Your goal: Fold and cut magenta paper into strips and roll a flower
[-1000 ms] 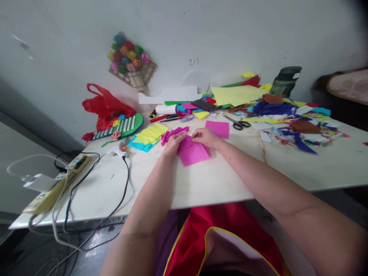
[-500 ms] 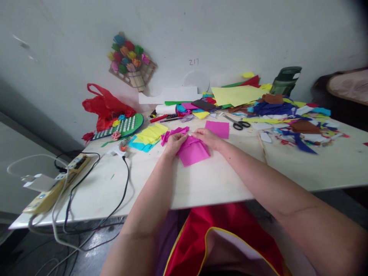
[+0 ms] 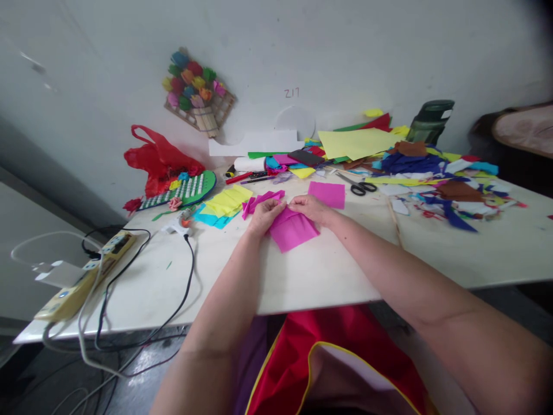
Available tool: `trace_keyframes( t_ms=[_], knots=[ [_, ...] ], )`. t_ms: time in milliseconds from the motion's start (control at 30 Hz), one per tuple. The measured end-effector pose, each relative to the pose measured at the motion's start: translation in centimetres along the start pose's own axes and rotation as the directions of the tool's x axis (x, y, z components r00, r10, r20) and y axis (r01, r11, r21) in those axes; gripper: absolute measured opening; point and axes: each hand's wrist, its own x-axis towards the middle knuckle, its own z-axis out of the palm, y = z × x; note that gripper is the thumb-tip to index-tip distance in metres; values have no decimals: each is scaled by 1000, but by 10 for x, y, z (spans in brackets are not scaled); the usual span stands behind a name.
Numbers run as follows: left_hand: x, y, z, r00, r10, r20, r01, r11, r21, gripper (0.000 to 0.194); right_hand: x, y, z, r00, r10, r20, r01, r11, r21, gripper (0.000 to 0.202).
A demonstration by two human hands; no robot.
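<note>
A magenta sheet of crepe paper [image 3: 294, 231] hangs between my two hands, its upper edge gathered at my fingertips. My left hand [image 3: 266, 216] pinches it on the left, and my right hand [image 3: 311, 208] pinches it close by on the right. Behind my left hand are folded magenta pieces [image 3: 259, 200]. A flat magenta square [image 3: 330, 195] rests just beyond my right hand. Yellow paper pieces [image 3: 227, 200] overlap blue ones [image 3: 213, 218] to the left.
Black-handled scissors [image 3: 362, 188] and heaped paper scraps [image 3: 458, 190] lie to the right, with a dark green bottle [image 3: 430, 122] behind. At left are a glue gun [image 3: 179, 223], its cable, a power strip [image 3: 82, 282] and a red bag [image 3: 158, 155].
The magenta sheet has shifted slightly right and its lower part hangs a little differently. My fingertips have moved slightly along its top edge, both hands still pinching.
</note>
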Motion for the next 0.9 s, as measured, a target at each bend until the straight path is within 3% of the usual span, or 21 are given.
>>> trace_keyframes(
  t_ms=[567,900],
  knots=[
    [6,-8,2,999,31,-14,-31,999,-24,34,0,-1,2,998,-16,-68,10,996,-93,26],
    [5,-8,0,1000,23,-9,-23,999,24,36,2,4,2,999,-20,-26,18,995,-94,25]
  ],
)
